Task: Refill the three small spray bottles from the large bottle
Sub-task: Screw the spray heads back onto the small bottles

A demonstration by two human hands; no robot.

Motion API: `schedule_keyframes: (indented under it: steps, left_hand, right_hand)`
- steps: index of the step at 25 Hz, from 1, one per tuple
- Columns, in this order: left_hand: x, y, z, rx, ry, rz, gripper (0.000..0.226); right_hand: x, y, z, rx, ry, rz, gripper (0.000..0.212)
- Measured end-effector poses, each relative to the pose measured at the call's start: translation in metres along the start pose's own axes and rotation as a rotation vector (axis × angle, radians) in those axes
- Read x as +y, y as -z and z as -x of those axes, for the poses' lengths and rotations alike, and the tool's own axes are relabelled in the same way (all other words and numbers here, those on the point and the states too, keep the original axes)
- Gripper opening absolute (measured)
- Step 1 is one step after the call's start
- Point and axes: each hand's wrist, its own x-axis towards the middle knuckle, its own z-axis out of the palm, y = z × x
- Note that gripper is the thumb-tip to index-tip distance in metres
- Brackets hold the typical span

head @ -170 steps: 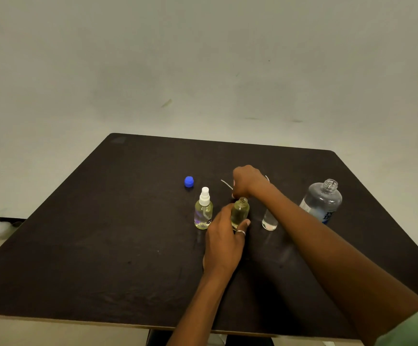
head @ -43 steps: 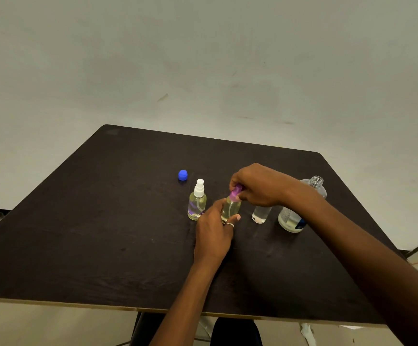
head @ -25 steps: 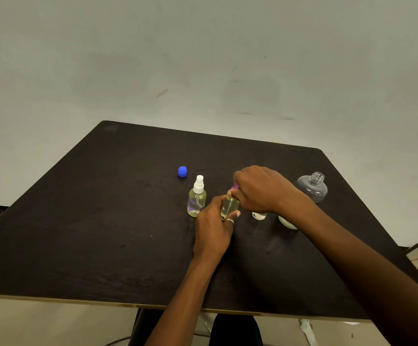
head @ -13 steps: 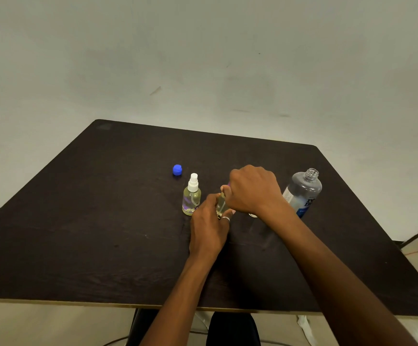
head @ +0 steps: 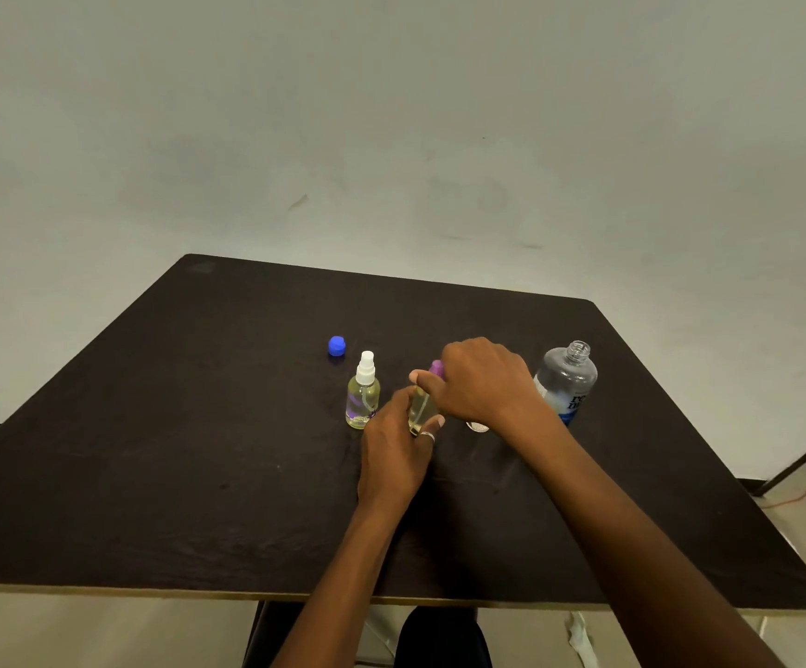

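Left hand point(head: 398, 455) wraps its fingers round the body of the middle spray bottle point(head: 419, 408), which stands upright on the surface point(head: 150, 450); ring point(head: 427, 436) on one finger. Right hand point(head: 483, 385) sits over the top of the same bottle, thumb and fingers pinching the purple spray top point(head: 436, 366) at the neck. The hands are close together, both on this one bottle, which holds yellowish liquid.

Third small bottle point(head: 477, 426) is just right of it, mostly hidden behind the right hand; only the clear base shows. White-topped spray bottle point(head: 363, 392) stands just left of the left hand, yellowish liquid, purple print on it too small to read. All three sit in a row about mid-surface.

Large bottle point(head: 567, 380) is toward the right edge, upright, neck uncapped, clear with a blue label; white letters "re" over "m" are readable, the rest is hidden. Blue cap point(head: 337, 345) lies behind the white-topped bottle, toward the far edge.
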Motion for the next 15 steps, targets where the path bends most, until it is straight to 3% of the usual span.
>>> schedule_keyframes:
  steps: [4,8,12,15]
  left_hand:
    - [0.000,0.002,0.001,-0.014,0.002,0.003,0.034]
    - [0.003,0.008,0.022,-0.003,0.156,-0.105,0.070]
    - [0.016,0.008,0.055,0.071,-0.026,-0.161,0.043]
    - [0.030,-0.008,0.056,-0.009,-0.094,-0.108,0.048]
  right_hand:
    - [0.016,0.012,0.000,0.047,-0.042,-0.094,0.064]
    - [0.040,0.026,-0.003,0.083,-0.057,-0.138,0.055]
    - [0.057,0.037,-0.006,0.096,-0.041,-0.166,0.035]
    - [0.063,0.039,-0.014,0.068,-0.040,-0.174,0.025]
